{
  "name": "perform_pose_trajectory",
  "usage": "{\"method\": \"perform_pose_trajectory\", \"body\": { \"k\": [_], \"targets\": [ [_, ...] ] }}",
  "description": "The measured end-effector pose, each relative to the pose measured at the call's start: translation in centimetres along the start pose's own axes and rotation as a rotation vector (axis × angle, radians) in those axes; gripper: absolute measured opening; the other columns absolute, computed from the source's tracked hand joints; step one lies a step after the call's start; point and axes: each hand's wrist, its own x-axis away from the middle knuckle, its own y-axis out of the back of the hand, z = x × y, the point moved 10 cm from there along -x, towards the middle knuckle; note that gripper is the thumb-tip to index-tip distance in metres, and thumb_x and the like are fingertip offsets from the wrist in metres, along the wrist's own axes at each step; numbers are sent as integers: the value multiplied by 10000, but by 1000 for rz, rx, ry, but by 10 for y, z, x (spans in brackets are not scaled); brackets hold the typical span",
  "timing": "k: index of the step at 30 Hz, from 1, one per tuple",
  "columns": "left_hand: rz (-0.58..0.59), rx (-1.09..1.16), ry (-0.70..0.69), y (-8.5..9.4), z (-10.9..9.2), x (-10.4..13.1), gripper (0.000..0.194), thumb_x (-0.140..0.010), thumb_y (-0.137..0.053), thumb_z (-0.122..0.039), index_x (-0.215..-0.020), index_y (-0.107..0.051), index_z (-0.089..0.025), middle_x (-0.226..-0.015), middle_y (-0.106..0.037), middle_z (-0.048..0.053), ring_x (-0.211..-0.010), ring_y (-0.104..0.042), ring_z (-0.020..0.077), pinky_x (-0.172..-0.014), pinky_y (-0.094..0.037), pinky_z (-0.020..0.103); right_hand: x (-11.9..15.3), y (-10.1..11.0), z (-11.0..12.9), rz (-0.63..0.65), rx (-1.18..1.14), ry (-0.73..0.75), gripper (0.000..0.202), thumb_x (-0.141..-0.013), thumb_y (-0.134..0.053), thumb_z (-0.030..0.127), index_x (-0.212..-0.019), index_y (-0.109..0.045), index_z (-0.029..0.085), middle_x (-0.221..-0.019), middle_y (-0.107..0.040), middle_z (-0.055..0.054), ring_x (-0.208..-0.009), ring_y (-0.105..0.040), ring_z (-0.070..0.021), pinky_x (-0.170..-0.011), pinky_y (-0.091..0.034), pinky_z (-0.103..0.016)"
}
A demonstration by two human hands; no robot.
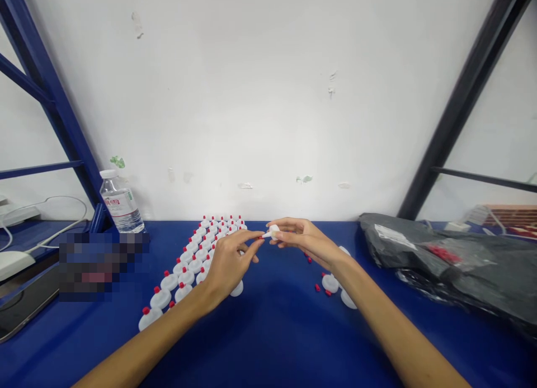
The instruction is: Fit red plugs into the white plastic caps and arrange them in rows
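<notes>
Over the middle of the blue table, my right hand (302, 236) grips a small round white squeeze bottle (274, 230) tipped on its side, its thin nozzle pointing left. My left hand (232, 254) pinches a red cap (260, 237) at the nozzle's tip; whether the cap is seated there cannot be told. Left of my hands stand rows of white bottles (169, 281) with red caps, partly covered by my left forearm. Beside my right forearm lie loose red caps (318, 288) and several more white bottles (330, 283), some of them hidden by the arm.
A clear water bottle (121, 202) stands at the back left, near a dark phone (25, 304) and white cables. Dark grey plastic bags (436, 265) cover the table's right side. Blue metal posts (54, 97) and a white wall (268, 97) bound the table (268, 343).
</notes>
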Motion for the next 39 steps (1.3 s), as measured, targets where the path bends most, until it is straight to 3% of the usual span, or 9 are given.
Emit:
{"method": "perform_pose_trajectory", "body": {
  "k": [10, 18, 25, 32, 39],
  "targets": [
    [-37, 35, 22, 3, 3, 1, 176, -909, -642, -294, -1009, -741, -188, -926, -720, 39, -527, -668, 92, -449, -516, 175, 1, -3, 3, 10, -7, 19, 433, -777, -777, 419, -1146, -703, 205, -1147, -707, -94, -990, -696, -216, -849, -531, -317],
    [-49, -59, -145, 3, -10, 5, 157, -936, -601, -215, -984, -750, -198, -840, -727, 32, -578, -634, 90, -529, -510, 199, -2, -6, -2, 30, 15, 18, 473, -692, -839, 380, -1105, -717, 183, -1043, -741, -99, -955, -709, -238, -840, -548, -350],
    [-28, -77, -191, 3, -14, 7, 173, -942, -576, -171, -967, -747, -184, -782, -703, 33, -566, -618, 95, -576, -506, 228, -2, -9, -11, 38, -13, -23, 478, -706, -831, 440, -1079, -728, 160, -996, -756, -105, -915, -731, -233, -846, -558, -343],
    [93, -144, -223, 11, -35, -6, 203, -947, -566, -204, -1038, -747, -199, -813, -692, 35, -565, -608, 91, -469, -454, 185, 4, -16, -2, 46, -81, -28, 475, -745, -802, 474, -1116, -726, 188, -1065, -746, -96, -945, -729, -213, -889, -553, -317],
    [257, -281, -194, 36, -67, -3, 173, -930, -586, -265, -993, -744, -232, -824, -715, 21, -680, -633, 133, -548, -476, 206, 12, -47, 9, 181, -65, -52, 484, -830, -721, 488, -1201, -687, 179, -1071, -741, -109, -945, -732, -226, -867, -573, -328]
  ]
}}
